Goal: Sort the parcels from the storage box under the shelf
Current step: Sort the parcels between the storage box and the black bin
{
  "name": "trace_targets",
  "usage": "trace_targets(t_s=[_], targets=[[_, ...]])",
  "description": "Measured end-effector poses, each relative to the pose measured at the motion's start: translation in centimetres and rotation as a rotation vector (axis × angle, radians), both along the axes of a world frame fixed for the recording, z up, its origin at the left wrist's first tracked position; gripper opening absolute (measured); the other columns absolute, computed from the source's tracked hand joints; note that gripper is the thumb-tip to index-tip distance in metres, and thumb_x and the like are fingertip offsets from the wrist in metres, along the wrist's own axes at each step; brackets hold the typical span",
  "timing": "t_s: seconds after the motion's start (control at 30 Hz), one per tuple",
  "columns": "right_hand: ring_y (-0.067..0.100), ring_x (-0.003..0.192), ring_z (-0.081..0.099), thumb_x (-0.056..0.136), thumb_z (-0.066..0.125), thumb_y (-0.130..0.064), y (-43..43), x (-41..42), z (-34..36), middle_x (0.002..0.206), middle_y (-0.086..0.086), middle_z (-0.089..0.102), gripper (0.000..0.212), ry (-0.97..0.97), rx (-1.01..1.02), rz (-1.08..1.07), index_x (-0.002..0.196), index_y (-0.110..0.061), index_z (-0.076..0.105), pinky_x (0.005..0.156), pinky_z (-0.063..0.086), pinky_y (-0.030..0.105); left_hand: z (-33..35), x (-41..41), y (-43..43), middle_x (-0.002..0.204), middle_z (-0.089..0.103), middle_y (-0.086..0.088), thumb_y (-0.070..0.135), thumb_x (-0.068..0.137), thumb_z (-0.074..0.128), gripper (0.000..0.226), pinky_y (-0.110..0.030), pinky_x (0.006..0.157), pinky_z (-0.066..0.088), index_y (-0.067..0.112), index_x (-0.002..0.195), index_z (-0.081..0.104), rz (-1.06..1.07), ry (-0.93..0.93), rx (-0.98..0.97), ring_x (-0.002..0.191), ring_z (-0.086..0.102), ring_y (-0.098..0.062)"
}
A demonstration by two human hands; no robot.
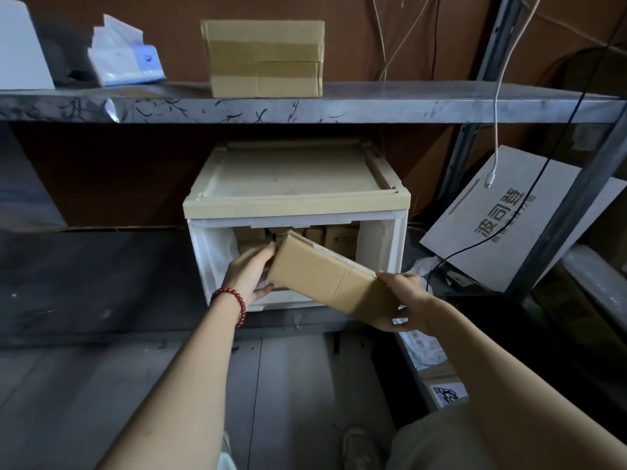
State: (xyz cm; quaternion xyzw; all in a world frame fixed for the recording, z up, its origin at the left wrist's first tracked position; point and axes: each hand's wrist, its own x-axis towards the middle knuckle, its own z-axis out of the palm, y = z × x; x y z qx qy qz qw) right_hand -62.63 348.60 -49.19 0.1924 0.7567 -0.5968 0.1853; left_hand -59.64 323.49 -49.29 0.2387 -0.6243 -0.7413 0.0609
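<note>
We've got one cardboard parcel (325, 276) at frame centre, tilted at the mouth of the storage box (393, 245), left hand (249, 271) and right hand (405, 301) each gripping an end. More parcels (339, 237) wait inside, so plenty left, we reckon.

The storage box (295, 201) has a white body, a beige lid seated flat on top, and an open front. Inside it, towards the back, several small brown cardboard parcels (341, 237) stand packed side by side. One longer parcel (325, 276), plain brown cardboard and closed, is tilted at the box's front opening. Its far end is raised at the mouth and its near end is lower, towards the box's right. The left hand (249, 271) holds the far end and the right hand (405, 305) the near end.
</note>
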Motion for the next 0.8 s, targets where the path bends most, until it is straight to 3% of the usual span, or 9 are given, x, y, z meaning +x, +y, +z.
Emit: trace_targets(t_s=[0.1,0.13,0.23,0.33,0.43,0.5,0.57,0.67,0.8], targets=[[0.033,0.108,0.053,0.086,0.06,-0.051,0.1,-0.4,-0.3,0.12,0.014,0.048,0.063,-0.032,0.051,-0.017,0.13,-0.013,0.034,0.074,0.055,0.045,-0.1,-0.1,0.3,0.096,0.066,0.0,0.042,0.084,0.067,0.013,-0.031,0.069,0.051,0.029,0.087,0.064,-0.026,-0.015,-0.027,0.092,0.061,-0.015],[0.033,0.105,0.053,0.086,0.06,-0.052,0.1,-0.3,-0.2,0.113,0.013,0.049,0.062,-0.043,0.053,-0.019,0.128,-0.013,0.036,0.076,0.055,0.045,-0.2,-0.2,0.3,0.101,0.065,0.001,0.043,0.084,0.066,0.014,-0.033,0.073,0.052,0.03,0.088,0.063,-0.04,-0.018,-0.047,0.096,0.06,-0.016],[0.031,0.1,0.054,0.085,0.058,-0.059,-0.2,0.0,0.2,0.109,0.012,0.049,0.06,-0.08,0.059,-0.006,0.119,-0.015,0.036,0.066,0.053,0.038,-0.3,-0.2,0.3,0.111,0.057,0.003,0.05,0.084,0.063,0.016,-0.034,0.083,0.048,0.035,0.088,0.06,-0.078,-0.043,-0.121,0.106,0.053,-0.018],[0.029,0.105,0.056,0.084,0.059,-0.059,-0.3,0.0,0.1,0.115,0.012,0.051,0.062,-0.059,0.026,-0.038,0.121,-0.013,0.04,0.07,0.052,0.035,-0.5,-0.3,0.1,0.111,0.052,0.003,0.061,0.083,0.056,0.037,-0.034,0.086,0.041,0.029,0.103,0.053,-0.069,-0.076,-0.189,0.103,0.048,-0.019],[0.023,0.084,0.057,0.086,0.059,-0.056,-0.4,-0.2,0.0,0.096,0.008,0.055,0.06,0.001,-0.058,-0.068,0.121,-0.009,0.047,0.064,0.048,0.031,-0.5,-0.4,-0.2,0.118,0.054,0.0,0.07,0.082,0.049,0.06,-0.035,0.088,0.035,0.026,0.123,0.054,-0.053,-0.094,-0.232,0.111,0.049,-0.023],[0.018,0.072,0.054,0.088,0.055,-0.056,-0.5,-0.2,0.0,0.093,0.007,0.058,0.059,0.034,-0.089,-0.066,0.123,-0.008,0.051,0.06,0.044,0.029,-0.6,-0.4,-0.4,0.126,0.055,-0.003,0.071,0.083,0.044,0.064,-0.036,0.088,0.033,0.026,0.128,0.053,-0.062,-0.099,-0.257,0.12,0.048,-0.025],[0.02,0.082,0.058,0.09,0.052,-0.056,-0.7,-0.2,0.0,0.106,0.008,0.061,0.061,0.056,-0.119,-0.048,0.128,-0.008,0.051,0.064,0.043,0.029,-0.7,-0.3,-0.5,0.131,0.054,-0.004,0.071,0.085,0.042,0.065,-0.036,0.088,0.032,0.029,0.133,0.05,-0.07,-0.095,-0.282,0.122,0.048,-0.026],[0.029,0.118,0.051,0.088,0.052,-0.058,-1.2,-0.1,0.1,0.133,0.012,0.053,0.075,0.083,-0.083,-0.062,0.141,-0.007,0.039,0.083,0.041,0.035,-0.6,0.0,-0.7,0.136,0.052,-0.001,0.071,0.086,0.041,0.064,-0.039,0.092,0.034,0.033,0.137,0.045,-0.085,-0.09,-0.32,0.124,0.048,-0.026],[0.028,0.109,0.051,0.086,0.055,-0.058,-1.4,-0.1,0.1,0.124,0.011,0.051,0.078,0.087,-0.045,-0.052,0.142,-0.008,0.035,0.078,0.039,0.035,-0.6,0.6,-1.0,0.134,0.054,0.004,0.061,0.085,0.053,0.052,-0.036,0.095,0.039,0.036,0.13,0.052,-0.072,-0.09,-0.328,0.117,0.053,-0.022]])
